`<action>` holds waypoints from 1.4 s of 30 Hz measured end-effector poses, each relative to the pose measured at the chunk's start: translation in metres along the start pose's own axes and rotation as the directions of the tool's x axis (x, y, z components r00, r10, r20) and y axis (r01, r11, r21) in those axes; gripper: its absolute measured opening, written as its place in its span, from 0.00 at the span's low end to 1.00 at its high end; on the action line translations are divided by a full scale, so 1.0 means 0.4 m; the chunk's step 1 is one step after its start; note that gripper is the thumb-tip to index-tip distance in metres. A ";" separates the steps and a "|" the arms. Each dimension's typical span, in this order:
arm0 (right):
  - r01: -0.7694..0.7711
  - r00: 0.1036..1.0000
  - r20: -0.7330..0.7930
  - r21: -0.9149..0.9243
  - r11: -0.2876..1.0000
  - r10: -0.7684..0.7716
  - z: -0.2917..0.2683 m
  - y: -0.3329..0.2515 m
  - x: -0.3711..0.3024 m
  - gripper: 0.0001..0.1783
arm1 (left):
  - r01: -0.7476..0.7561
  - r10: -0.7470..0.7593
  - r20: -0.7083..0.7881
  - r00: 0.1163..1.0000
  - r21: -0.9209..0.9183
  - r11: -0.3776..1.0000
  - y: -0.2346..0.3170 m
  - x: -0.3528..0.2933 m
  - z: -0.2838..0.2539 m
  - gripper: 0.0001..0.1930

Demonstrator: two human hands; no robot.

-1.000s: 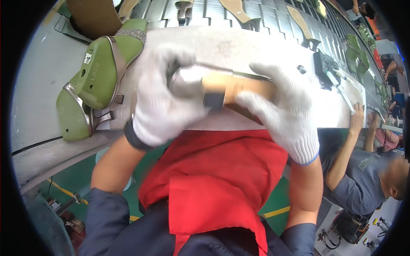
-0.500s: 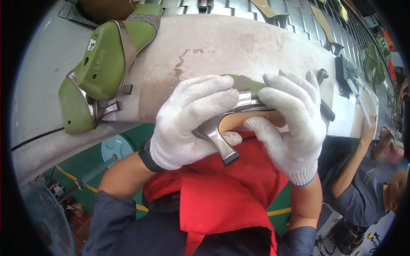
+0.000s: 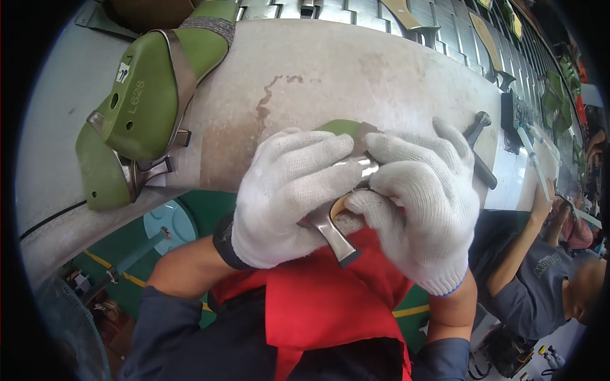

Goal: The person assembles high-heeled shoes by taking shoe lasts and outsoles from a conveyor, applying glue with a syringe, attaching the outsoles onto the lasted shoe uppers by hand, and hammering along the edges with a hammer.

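Both my hands wear white knitted gloves and are closed around a high-heeled sandal (image 3: 337,236) on a green shoe last (image 3: 341,127), held above the near edge of the bench. My left hand (image 3: 286,197) wraps the heel end, and the shiny metallic heel points down toward me. My right hand (image 3: 422,197) pinches the sandal's side and strap, its thumb under the tan sole. Most of the last and upper is hidden by the gloves. To the left, two more green lasts with bronze-strapped sandals (image 3: 141,95) lie one over the other on the bench.
A hammer (image 3: 481,151) lies on the bench (image 3: 305,63) right of my hands, near a black block (image 3: 515,120). Along the back runs a slatted metal conveyor (image 3: 346,11) carrying heeled soles. A co-worker (image 3: 530,286) works at the right. Below left are a light-blue stool (image 3: 184,222) and a fan (image 3: 70,324).
My right hand has moved left and its fingers have closed in on the strap, covering more of the sole. The sandal and both hands sit slightly lower in the view.
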State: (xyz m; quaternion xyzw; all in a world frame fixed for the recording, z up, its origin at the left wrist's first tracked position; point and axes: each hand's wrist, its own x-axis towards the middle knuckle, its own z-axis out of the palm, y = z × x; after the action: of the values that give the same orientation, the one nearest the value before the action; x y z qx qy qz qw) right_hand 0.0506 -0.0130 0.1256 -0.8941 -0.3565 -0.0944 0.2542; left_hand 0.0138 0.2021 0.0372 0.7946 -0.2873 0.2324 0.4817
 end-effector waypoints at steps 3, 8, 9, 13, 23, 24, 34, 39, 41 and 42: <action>-0.088 0.992 0.092 -0.001 0.996 0.088 -0.030 -0.016 0.035 0.17 | 0.013 -0.013 -0.008 1.000 0.052 0.999 0.010 0.001 0.007 0.33; -0.194 0.937 0.289 -0.028 0.981 0.194 -0.061 -0.028 0.089 0.17 | 0.035 -0.033 -0.123 0.992 0.017 0.999 0.003 0.000 0.037 0.35; -0.189 0.938 0.290 -0.030 0.981 0.190 -0.050 -0.013 0.082 0.17 | 0.067 -0.071 -0.207 0.976 -0.030 0.997 0.002 0.000 0.043 0.38; 0.059 0.996 0.068 -0.159 0.986 -0.049 -0.037 0.085 0.007 0.31 | 0.015 -0.004 -0.101 0.995 0.108 0.994 0.014 -0.009 0.049 0.38; 0.166 0.985 0.071 -0.211 0.963 -0.154 -0.016 0.138 -0.026 0.40 | 0.031 -0.021 -0.067 0.998 0.156 0.987 0.005 -0.007 0.065 0.37; 0.165 0.986 0.070 -0.208 0.964 -0.153 -0.014 0.138 -0.027 0.40 | 0.026 -0.017 -0.060 0.998 0.160 0.987 0.006 -0.006 0.065 0.36; 0.135 0.987 0.107 -0.175 0.975 -0.118 -0.028 0.127 -0.021 0.38 | 0.017 -0.009 -0.042 0.999 0.182 0.983 0.006 -0.009 0.069 0.29; 0.125 0.981 0.167 -0.174 0.977 -0.095 -0.036 0.123 -0.009 0.38 | 0.028 -0.021 -0.041 0.999 0.189 0.982 0.008 -0.007 0.070 0.27; 0.113 0.981 0.178 -0.171 0.979 -0.082 -0.040 0.117 -0.004 0.37 | 0.049 -0.046 -0.020 0.999 0.196 0.979 0.008 -0.008 0.069 0.26; 0.099 0.981 0.182 -0.168 0.981 -0.068 -0.042 0.113 0.000 0.36 | 0.035 -0.028 -0.038 0.999 0.198 0.979 0.005 -0.009 0.072 0.26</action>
State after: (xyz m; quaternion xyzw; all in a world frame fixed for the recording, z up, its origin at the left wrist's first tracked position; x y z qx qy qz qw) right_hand 0.0817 -0.0498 0.1225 -0.9021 -0.4051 -0.0569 0.1375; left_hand 0.0125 0.1765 0.0236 0.8391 -0.2413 0.2663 0.4084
